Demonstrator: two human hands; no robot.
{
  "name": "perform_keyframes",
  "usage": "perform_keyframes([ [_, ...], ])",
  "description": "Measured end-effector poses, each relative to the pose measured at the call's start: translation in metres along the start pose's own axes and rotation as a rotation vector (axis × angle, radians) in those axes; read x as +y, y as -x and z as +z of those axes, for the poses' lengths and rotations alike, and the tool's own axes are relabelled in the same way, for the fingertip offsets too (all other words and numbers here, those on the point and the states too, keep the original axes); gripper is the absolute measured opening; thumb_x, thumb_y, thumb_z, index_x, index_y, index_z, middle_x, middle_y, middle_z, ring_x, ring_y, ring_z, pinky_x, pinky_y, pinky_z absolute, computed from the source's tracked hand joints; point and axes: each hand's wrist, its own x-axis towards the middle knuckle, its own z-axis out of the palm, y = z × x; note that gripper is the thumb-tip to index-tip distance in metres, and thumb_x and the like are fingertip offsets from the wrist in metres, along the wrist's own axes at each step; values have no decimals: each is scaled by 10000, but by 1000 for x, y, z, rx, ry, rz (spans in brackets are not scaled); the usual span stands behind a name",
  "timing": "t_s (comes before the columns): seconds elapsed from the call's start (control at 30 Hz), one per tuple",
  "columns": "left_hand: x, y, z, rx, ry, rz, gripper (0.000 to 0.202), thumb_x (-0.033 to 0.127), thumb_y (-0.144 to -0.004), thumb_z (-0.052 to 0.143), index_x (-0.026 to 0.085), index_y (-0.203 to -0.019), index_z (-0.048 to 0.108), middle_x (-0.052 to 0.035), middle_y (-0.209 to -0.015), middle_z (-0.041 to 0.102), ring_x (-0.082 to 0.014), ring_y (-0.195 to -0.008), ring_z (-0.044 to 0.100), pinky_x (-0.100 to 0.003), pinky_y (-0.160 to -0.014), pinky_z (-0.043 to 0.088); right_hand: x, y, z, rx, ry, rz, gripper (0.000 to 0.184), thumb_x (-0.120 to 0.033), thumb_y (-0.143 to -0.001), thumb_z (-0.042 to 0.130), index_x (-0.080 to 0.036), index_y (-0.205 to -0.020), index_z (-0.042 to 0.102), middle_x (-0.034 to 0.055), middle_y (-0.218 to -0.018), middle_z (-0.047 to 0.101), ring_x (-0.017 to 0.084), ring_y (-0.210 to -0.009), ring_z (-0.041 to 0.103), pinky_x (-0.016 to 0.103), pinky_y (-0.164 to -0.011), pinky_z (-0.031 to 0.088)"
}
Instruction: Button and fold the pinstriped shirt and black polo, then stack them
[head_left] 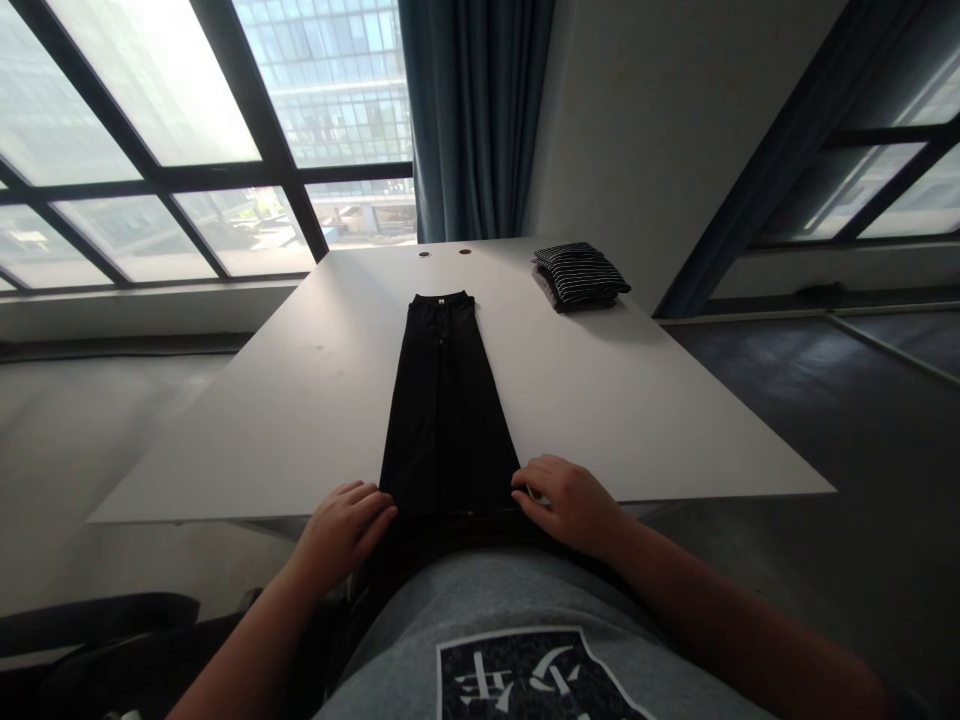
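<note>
A black garment (445, 400), folded into a long narrow strip, lies lengthwise down the middle of a white table (300, 400). Its near end hangs over the table's front edge. My left hand (343, 530) rests at the garment's near left corner, fingers curled and pressed together on the cloth edge. At the near right corner my right hand (570, 500) has its fingers bent down onto the fabric. Both hands sit at the table's front edge, in front of my grey shirt.
A folded stack of black-and-white striped clothes (580, 274) sits at the table's far right. Two cable holes (444, 252) mark the far edge. Large windows (187, 140) and a blue curtain (472, 110) stand behind; dark floor lies to the right.
</note>
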Motion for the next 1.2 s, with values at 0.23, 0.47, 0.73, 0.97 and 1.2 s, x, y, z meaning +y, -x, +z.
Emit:
perform_keyframes([
  [0.23,28,-38,17,-108,-91,46,211,326,-914,730,244,-1107,701,-52,-1055,709,-247,-962,668,-395,-868,519,-9,-31,20,-134,186,-245,358,-305,-899,768,-219,-1243,711,84,-1068,674,236,-951,593,356,-833,476],
  [0.47,34,-41,19,-115,-38,-5,112,259,-977,628,243,-1046,714,-28,-972,708,-217,-881,692,-356,-795,524,-4,-39,38,-54,80,-261,123,-200,-968,654,-203,-1037,756,46,-920,690,193,-847,606,321,-777,455],
  [0.73,36,-40,25,56,-19,77,190,264,-1038,527,235,-1054,714,-52,-976,712,-191,-852,677,-341,-777,516,-8,-41,50,23,57,-321,137,-206,-974,635,-186,-1048,749,52,-885,684,193,-810,586,325,-754,455],
  [0.97,32,-34,38,-45,-9,175,120,266,-1001,613,236,-1047,719,-42,-973,723,-215,-866,667,-373,-790,518,-6,-37,51,-4,68,-403,155,-285,-979,665,-199,-1047,775,66,-910,687,213,-873,575,353,-806,465],
  [1.2,26,-55,27,70,90,-33,276,259,-1063,451,213,-1174,699,-76,-1131,748,-222,-1041,699,-390,-943,564,3,-55,37,73,-11,-313,301,-294,-1036,562,-164,-1244,736,132,-1245,711,264,-1203,620,442,-1065,487],
])
